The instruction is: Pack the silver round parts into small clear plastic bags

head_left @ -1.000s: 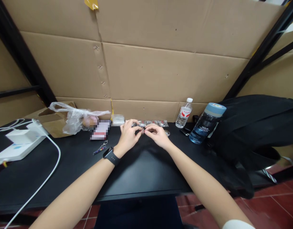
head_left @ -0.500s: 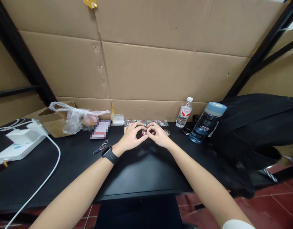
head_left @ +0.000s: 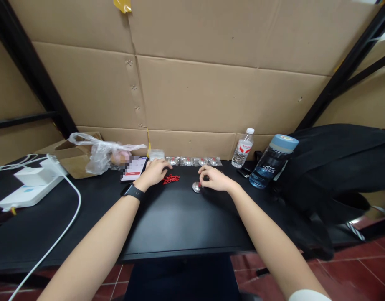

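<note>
My right hand (head_left: 216,179) is closed in a pinch at a small silver disc (head_left: 196,187) with a red piece at its middle, low over the black table (head_left: 176,225). The disc resembles a small cymbal. Off to the left, my left hand (head_left: 156,171) has its fingers apart, beside a stack of clear plastic bags (head_left: 156,154). A little bunch of red cords (head_left: 171,179) lies by its fingertips. Behind both hands runs a row of similar silver discs in clear bags (head_left: 188,161), each showing some red.
A phone (head_left: 134,168) and a tied plastic bag (head_left: 100,156) lie left of my hands, near a cardboard box (head_left: 75,156) and white power strip (head_left: 32,190). At right stand a water bottle (head_left: 242,148), a blue-lidded bottle (head_left: 269,163) and a black backpack (head_left: 333,167).
My hands have parted from their joined position around a disc. My left hand has moved left toward the plastic bags, uncovering the red cords; my right hand has the disc lower and slightly nearer.
</note>
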Demonstrator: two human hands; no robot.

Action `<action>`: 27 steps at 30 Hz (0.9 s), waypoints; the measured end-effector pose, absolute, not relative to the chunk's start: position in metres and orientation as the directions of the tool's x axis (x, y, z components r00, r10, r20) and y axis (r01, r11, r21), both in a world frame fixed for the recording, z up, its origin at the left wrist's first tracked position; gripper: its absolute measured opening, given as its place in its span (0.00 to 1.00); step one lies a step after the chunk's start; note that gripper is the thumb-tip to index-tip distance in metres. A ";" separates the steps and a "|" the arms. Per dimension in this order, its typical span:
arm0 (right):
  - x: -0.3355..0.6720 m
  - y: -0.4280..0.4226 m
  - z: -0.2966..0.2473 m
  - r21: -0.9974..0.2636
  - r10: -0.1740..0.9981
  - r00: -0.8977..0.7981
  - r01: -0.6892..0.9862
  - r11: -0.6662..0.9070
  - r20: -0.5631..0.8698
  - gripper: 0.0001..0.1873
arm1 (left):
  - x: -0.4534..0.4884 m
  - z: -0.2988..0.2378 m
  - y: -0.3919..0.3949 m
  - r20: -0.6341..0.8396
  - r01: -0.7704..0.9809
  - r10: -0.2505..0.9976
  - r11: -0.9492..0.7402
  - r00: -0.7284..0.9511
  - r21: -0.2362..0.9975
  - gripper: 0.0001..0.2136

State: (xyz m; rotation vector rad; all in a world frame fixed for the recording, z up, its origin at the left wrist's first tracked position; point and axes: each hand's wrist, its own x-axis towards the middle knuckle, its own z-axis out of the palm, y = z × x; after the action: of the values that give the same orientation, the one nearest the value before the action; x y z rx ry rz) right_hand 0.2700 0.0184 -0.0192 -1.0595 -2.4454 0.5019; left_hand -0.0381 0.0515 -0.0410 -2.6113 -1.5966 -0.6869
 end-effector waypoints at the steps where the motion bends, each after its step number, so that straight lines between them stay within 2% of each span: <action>1: 0.272 0.020 -0.019 -0.476 0.743 -0.630 0.594 0.648 0.226 0.04 | -0.041 -0.042 0.053 0.341 0.846 0.847 -0.491 0.407 0.209 0.12; 6: 0.293 0.031 -0.021 -0.386 0.787 -0.572 0.688 0.614 0.232 0.04 | -0.040 -0.041 0.051 0.278 0.867 0.881 -0.447 0.384 0.221 0.11; 12: 0.331 0.046 -0.028 -0.220 0.919 -0.360 0.895 0.389 0.160 0.18 | -0.036 -0.036 0.048 0.209 0.889 0.915 -0.389 0.344 0.240 0.11; 18: 0.346 0.052 -0.033 -0.308 0.944 -0.322 0.893 0.327 0.068 0.19 | -0.032 -0.037 0.047 0.191 0.890 0.925 -0.371 0.329 0.264 0.08; 23: 0.348 0.056 -0.037 -0.333 0.936 -0.334 0.875 0.352 0.110 0.17 | -0.030 -0.036 0.044 0.215 0.890 0.925 -0.365 0.313 0.272 0.07; 27: 0.350 0.058 -0.040 -0.339 0.932 -0.335 0.868 0.362 0.138 0.18 | -0.028 -0.032 0.042 0.303 0.887 0.916 -0.352 0.261 0.300 0.07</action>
State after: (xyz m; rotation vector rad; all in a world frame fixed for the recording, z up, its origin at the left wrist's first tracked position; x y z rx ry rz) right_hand 0.3499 0.0584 -0.0400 -1.5903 -2.3217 0.2948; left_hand -0.0277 0.0416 -0.0323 -2.5490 -1.8251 -0.6929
